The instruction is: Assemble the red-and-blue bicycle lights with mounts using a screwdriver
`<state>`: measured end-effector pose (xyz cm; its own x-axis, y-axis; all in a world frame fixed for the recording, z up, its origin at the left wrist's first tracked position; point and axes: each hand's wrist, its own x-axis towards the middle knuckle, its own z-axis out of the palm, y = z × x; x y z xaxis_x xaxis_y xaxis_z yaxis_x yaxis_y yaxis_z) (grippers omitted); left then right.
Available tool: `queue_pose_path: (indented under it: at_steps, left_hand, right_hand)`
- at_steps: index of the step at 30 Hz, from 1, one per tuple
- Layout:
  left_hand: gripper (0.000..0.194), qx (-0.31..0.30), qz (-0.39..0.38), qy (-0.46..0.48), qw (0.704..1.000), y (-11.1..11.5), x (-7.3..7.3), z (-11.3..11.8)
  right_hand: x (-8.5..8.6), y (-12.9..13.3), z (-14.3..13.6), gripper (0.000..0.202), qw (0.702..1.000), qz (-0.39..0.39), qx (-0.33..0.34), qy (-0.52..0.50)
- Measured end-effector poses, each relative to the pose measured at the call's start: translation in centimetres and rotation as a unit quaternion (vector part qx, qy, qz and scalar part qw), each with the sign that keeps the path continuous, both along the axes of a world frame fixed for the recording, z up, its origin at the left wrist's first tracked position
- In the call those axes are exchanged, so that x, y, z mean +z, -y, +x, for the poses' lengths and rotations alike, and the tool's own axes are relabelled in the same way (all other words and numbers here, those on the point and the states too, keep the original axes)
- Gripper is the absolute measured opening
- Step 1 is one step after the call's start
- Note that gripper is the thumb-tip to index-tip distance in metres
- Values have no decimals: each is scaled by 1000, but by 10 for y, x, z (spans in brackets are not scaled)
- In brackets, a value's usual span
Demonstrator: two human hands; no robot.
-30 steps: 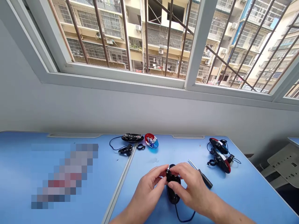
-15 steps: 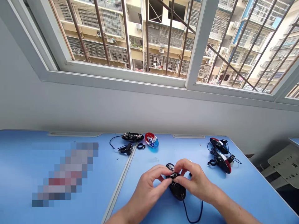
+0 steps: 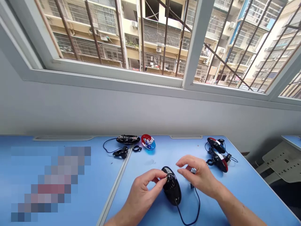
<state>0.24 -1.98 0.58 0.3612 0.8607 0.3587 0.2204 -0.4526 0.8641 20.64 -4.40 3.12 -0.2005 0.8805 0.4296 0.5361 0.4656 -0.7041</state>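
Observation:
A black oval bicycle-horn casing lies on the table, a black cable running from its near end. My left hand is at the casing's left edge, thumb and forefinger pinched at a small black curved part on its top. Their tips partly hide that part. To the right of the casing, my right hand is raised with thumb and forefinger apart, nothing visible between them. A small dark piece with a pale top is partly hidden behind my right hand, near the cable's end.
At the back are another black oval casing, its cabled black clamp-like piece, a black ring clamp and a red-and-blue oval cover. Two assembled oval units lie at right. A table seam runs left of my hands.
My right hand has come off the casing and opened a little. My left hand stays pinched at the casing. The view has shifted slightly.

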Motion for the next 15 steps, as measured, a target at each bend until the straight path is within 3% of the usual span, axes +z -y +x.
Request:
queue_pose_path:
  at_steps: [3, 6, 10, 15]
  left_hand:
    - [11, 20, 26, -13, 999, -4, -6, -3]
    - [12, 28, 34, -15, 999, -9, -11, -6]
    - [13, 16, 10, -3, 1000, -10, -12, -7]
    - [12, 2, -2, 15, 1000, -5, -4, -3]
  right_hand:
    - [12, 0, 20, 10, 989, 8, -104, 107]
    - [11, 11, 41, 6, 937, -33, -167, 305]
    - [-16, 35, 56, 11, 876, -62, -188, 440]
    - [-50, 51, 66, 5, 869, -27, -235, 434]
